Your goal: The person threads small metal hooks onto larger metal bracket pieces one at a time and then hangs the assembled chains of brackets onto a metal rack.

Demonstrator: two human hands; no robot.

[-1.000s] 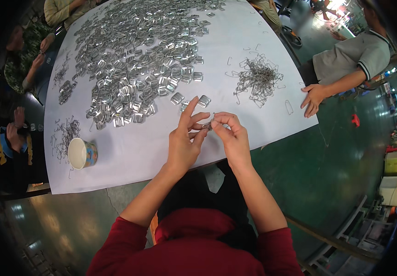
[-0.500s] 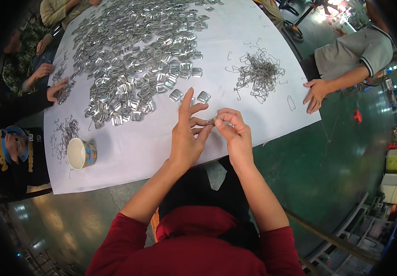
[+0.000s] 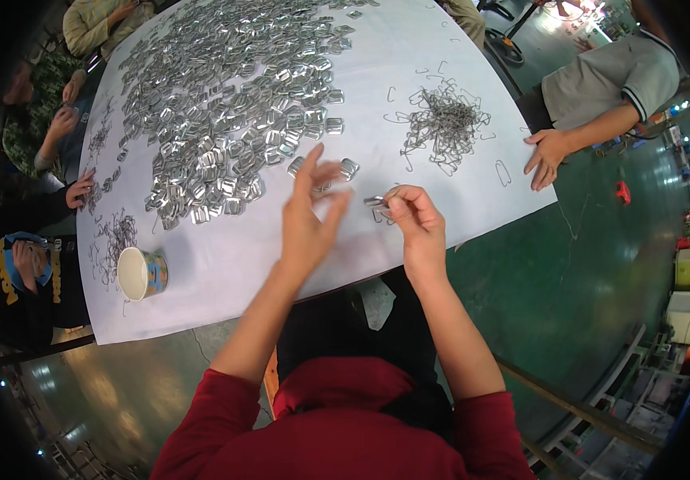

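Observation:
My left hand (image 3: pixel 310 220) is raised over the near part of the table, smeared by motion, its fingers apart and nothing visible in them. To its right, my right hand (image 3: pixel 417 224) pinches a small shiny metal piece (image 3: pixel 374 202) between thumb and fingers; the fingers partly cover it, so its full shape is hidden. Bent wire hooks (image 3: pixel 378 216) show just below that piece. Beyond my left hand, a few loose silver metal buckles (image 3: pixel 348 169) lie apart from a large heap of similar buckles (image 3: pixel 233 120).
A tangled pile of wire hooks (image 3: pixel 445 124) lies to the right, another wire pile (image 3: pixel 118 234) at left beside a paper cup (image 3: pixel 142 274). A co-worker's hand (image 3: pixel 549 158) rests on the white table's (image 3: pixel 225 296) right edge; other people sit along the left.
My left hand has come away from my right and moved left, its fingers spreading. The small metal piece stays in my right hand. A co-worker's hand at left has drawn back toward the table edge.

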